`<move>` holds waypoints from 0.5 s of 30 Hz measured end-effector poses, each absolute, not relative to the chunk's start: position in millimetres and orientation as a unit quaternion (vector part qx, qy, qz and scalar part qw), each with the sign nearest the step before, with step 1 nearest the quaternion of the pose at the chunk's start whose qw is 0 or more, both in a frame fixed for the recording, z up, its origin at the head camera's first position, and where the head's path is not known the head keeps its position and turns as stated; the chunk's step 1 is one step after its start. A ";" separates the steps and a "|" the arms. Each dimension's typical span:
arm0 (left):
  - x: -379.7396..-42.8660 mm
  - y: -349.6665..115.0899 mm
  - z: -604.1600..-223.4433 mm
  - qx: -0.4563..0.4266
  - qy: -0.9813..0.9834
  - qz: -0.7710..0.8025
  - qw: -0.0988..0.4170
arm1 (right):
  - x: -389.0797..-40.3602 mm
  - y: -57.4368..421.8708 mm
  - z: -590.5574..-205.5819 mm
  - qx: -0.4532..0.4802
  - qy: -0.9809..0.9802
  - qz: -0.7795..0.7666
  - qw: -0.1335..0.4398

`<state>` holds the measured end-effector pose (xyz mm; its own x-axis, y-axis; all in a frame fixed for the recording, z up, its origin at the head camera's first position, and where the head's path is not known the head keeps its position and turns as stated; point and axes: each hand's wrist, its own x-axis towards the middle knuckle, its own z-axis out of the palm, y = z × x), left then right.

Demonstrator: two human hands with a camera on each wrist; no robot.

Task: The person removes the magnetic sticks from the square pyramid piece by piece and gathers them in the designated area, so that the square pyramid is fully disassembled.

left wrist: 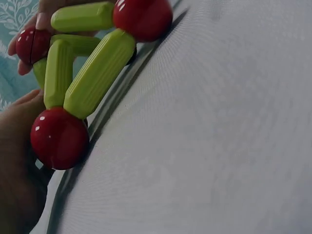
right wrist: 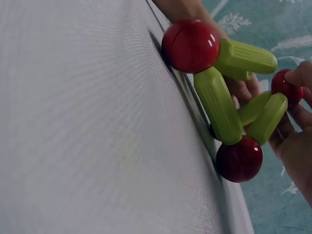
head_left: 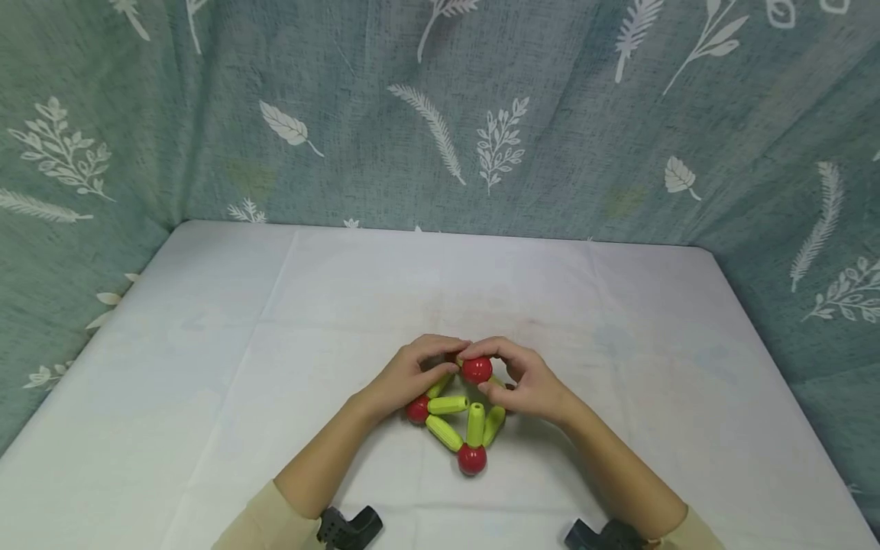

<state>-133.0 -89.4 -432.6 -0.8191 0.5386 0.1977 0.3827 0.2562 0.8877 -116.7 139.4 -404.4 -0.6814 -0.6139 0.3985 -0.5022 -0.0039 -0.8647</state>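
A red-and-green frame (head_left: pixel 444 433) being held at its far corner by two bare hands

The right hand (head_left: pixel 535 386) is pinching the far ball (head_left: pixel 477 371), forefinger on top and thumb low on the near side, probably because the smooth, round surface is calling for a hold from opposite sides. The left hand (head_left: pixel 406 376) is bending its fingers and thumb around the frame's far-left side, just above the far-left rod (head_left: pixel 441 386); exactly where those fingertips are pressing is hidden. Both forefingers are almost meeting beside the far ball, so the hands are seemingly bracing that corner between them.

Moving outward, the left ball (head_left: pixel 417 410) is sitting just below the left hand, and the front ball (head_left: pixel 472 460) is lying nearest the wearer. The right ball (right wrist: pixel 239 158) is showing best from the right wrist. Yellow-green rods are linking the balls into a four-cornered outline. Two more, the left spare rod (head_left: pixel 448 405) and the front spare rod (head_left: pixel 476 425), are joining a ball at one end only and leaning over the middle, their other ends free.

The frame is standing toward the near side of a white-covered table (head_left: pixel 241 428), which is apparently bearing its weight. Beyond, a blue-green curtain (head_left: pixel 357 176) printed with pale leaves is hanging.
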 end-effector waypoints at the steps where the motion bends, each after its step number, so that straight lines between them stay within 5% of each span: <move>1: -133.6 -89.8 -433.3 0.295 0.789 0.534 0.076 | -116.6 139.4 -404.2 -0.404 0.701 -0.585 0.053; 6: -132.0 -91.3 -437.2 0.311 0.785 0.532 0.061 | -114.9 140.6 -400.8 -0.418 0.713 -0.560 0.053; 15: -127.9 -91.9 -441.0 0.332 0.773 0.540 0.023 | -115.3 138.8 -391.1 -0.467 0.737 -0.487 -0.043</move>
<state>-127.9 -91.9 -441.0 -0.7779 0.5388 0.3234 0.4887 0.1950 0.8504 -115.3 138.8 -391.1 -0.5609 -0.6460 0.5177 -0.7299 0.0907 -0.6775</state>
